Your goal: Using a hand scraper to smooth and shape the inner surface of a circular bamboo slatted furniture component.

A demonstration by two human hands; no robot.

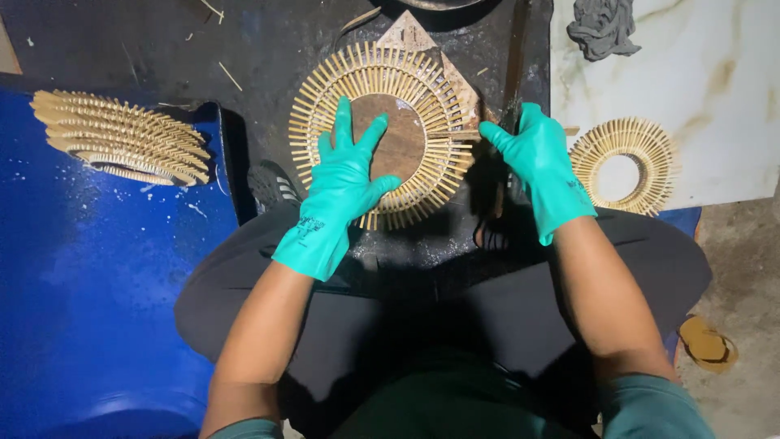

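Observation:
A round sunburst frame (406, 81) of thin wooden sticks lies flat on a dark work board (268, 57), with a brown disc in its middle. My left hand (345, 175), in a green glove, presses flat on the frame's lower left part, fingers spread over sticks and disc. My right hand (540, 162), also gloved green, is at the frame's right edge, pinching a single stick (461, 132) that points into the ring. A dark brush-like tool (497, 215) sits just under this hand.
A stack of finished stick frames (122, 138) rests on a blue surface (89, 284) at the left. One smaller stick ring (626, 167) lies on a white marbled slab (699, 73) at the right. A grey rag (603, 28) lies at the top right.

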